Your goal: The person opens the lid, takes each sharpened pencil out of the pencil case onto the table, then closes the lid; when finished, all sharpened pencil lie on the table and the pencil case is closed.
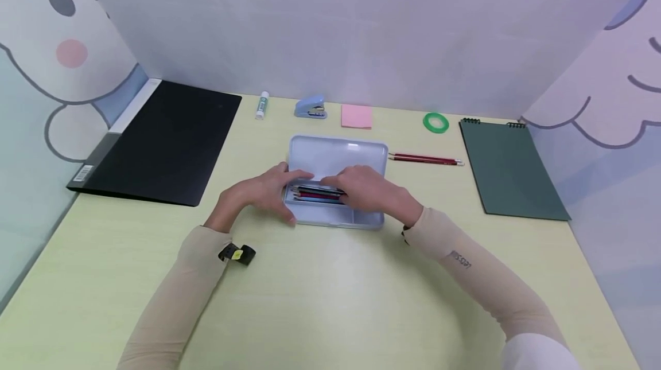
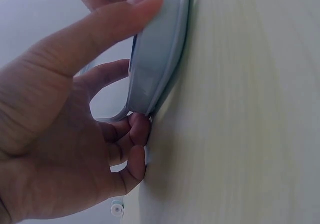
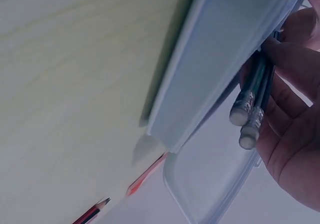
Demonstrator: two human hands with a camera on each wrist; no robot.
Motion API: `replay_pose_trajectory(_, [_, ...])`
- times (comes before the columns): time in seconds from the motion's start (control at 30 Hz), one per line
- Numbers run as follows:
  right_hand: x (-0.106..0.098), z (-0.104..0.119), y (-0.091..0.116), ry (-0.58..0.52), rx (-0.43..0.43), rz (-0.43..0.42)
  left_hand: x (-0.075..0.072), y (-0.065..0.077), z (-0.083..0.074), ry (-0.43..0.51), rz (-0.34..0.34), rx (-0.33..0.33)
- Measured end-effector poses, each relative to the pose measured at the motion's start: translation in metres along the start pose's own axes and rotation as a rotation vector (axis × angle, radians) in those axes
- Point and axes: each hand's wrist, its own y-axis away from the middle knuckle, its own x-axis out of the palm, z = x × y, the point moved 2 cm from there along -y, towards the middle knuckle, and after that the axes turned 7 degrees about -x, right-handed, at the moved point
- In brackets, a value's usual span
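Note:
A pale blue pencil case (image 1: 322,217) lies on the table with its lid (image 1: 335,154) folded back. My left hand (image 1: 267,191) grips the case's left end, the thumb by the front side and the other fingers around the far corner. My right hand (image 1: 363,187) pinches dark green pencils (image 3: 252,97) over the case; two eraser ends stick out in the right wrist view. Several coloured pencils (image 1: 308,194) lie in the case's long compartment, partly covered by the right hand. The held pencils' other ends are hard to tell from those below.
Two red pencils (image 1: 426,159) lie right of the case. Behind it are a glue stick (image 1: 262,105), a blue stapler (image 1: 311,107), pink sticky notes (image 1: 356,116) and green tape (image 1: 436,123). A black folder (image 1: 160,140) lies left, a dark green spiral notebook (image 1: 513,169) right.

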Motion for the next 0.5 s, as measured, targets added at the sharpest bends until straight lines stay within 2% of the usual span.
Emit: replay_pose_trajectory(0.5, [-0.0017,-0.0037,-0.0024,-0.050,0.021,0.059,0.0002,-0.0007,0.0022,0.003,-0.004,-0.001])
